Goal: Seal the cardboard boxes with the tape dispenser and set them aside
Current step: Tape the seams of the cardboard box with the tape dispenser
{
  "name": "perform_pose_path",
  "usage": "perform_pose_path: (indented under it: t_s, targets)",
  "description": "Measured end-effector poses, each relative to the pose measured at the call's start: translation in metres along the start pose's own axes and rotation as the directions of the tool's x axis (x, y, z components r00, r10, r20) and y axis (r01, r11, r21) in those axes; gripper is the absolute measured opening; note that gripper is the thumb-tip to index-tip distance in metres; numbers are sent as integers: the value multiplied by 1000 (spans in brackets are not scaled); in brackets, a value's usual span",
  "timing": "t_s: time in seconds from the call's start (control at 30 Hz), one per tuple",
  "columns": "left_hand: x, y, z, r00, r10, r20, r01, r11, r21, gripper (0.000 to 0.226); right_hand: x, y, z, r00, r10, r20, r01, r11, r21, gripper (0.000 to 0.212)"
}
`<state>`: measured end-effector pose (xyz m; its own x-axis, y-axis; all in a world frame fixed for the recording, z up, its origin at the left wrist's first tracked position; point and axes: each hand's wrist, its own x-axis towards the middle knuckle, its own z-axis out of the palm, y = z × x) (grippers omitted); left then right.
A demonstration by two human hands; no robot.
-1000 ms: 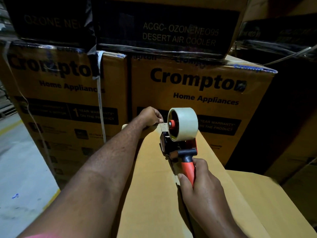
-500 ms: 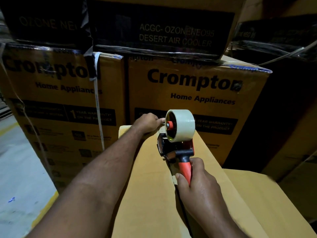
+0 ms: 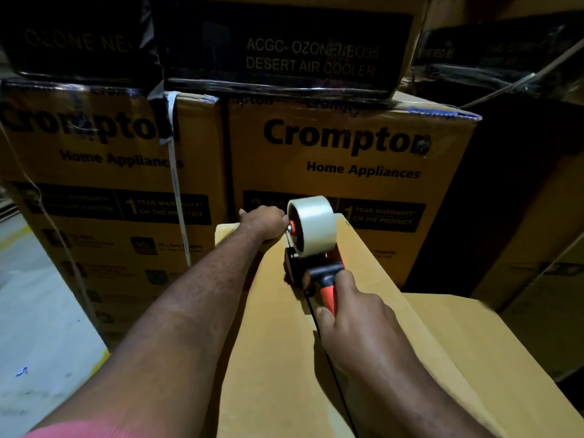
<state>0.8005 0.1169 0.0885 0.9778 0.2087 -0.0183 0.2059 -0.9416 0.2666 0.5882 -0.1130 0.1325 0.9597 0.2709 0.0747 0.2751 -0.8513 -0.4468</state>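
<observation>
Squarely on the brown box (image 3: 278, 358) sits the orange-handled tape dispenser (image 3: 311, 248); right hand (image 3: 354, 314) grips it; left hand (image 3: 262, 222) curled, hold unclear.

printed cartons (image 3: 347, 147) stacked behind | white strap (image 3: 177, 191) hanging | grey floor (image 3: 41, 327) left, yellow line (image 3: 11, 237)

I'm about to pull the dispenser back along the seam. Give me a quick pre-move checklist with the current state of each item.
1. Right hand grips the tape dispenser by its handle: ok.
2. Dispenser sits on the box top near its far end: ok.
3. Dispenser lines up with the seam: ok.
4. Left hand anchors the tape end at the far edge: cannot tell, fingers hidden.
5. Tape roll has tape left: ok.
</observation>
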Motion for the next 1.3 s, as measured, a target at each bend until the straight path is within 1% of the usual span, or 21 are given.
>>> perform_pose_path:
  t_s: [0.07, 0.2, 0.27, 0.37, 0.47, 0.57, 0.67, 0.8, 0.93, 1.1, 1.2, 1.3]
  targets:
    - [-1, -1, 1, 1000, -8, 9, 7, 1000, 12, 42, -18, 1, -5, 999, 18, 49, -17, 1000, -22, 31]
    - [1, -4, 3, 1000, -24, 19, 24, 1000, -10, 59, -59, 4, -22, 984, 120, 133, -113, 992, -54, 31]
    - [-2, -5, 3, 1000, -10, 24, 10, 1000, -10, 65, -75, 5, -25, 979, 149, 139, -140, 987, -74, 34]
    - [-18, -1, 2, 998, 62, 33, -64, 997, 54, 65, -85, 8, -25, 978, 175, 113, -171, 984, -48, 35]
    - [-47, -1, 5, 989, 140, 52, -145, 984, 105, 67, -86, 11, -24, 981, 171, 86, -168, 985, -42, 36]
    - [-84, -2, 7, 979, 185, 88, -193, 976, 99, 67, -87, 14, -25, 984, 160, 82, -159, 987, -28, 33]
    - [-118, 2, 7, 965, 227, 132, -241, 965, 104, 65, -88, 15, -24, 984, 156, 80, -156, 988, -15, 30]
    - [-154, 7, 7, 944, 280, 174, -302, 947, 114, 59, -91, 16, -20, 987, 149, 54, -148, 989, -26, 33]
    - [-194, 13, 7, 944, 286, 164, -308, 943, 127, 54, -93, 21, -16, 993, 116, 10, -115, 993, -32, 33]
    - [-254, 28, 19, 957, 260, 127, -279, 946, 168, 57, -98, 24, -13, 998, 52, -24, -53, 998, -45, 36]
    - [-291, 42, 20, 964, 217, 157, -244, 951, 187, 60, -100, 25, -12, 1000, 25, -3, -25, 999, -39, 35]
    - [-347, 62, 22, 957, 204, 205, -237, 960, 151, 66, -101, 25, -18, 999, 23, 27, -23, 1000, -15, 34]
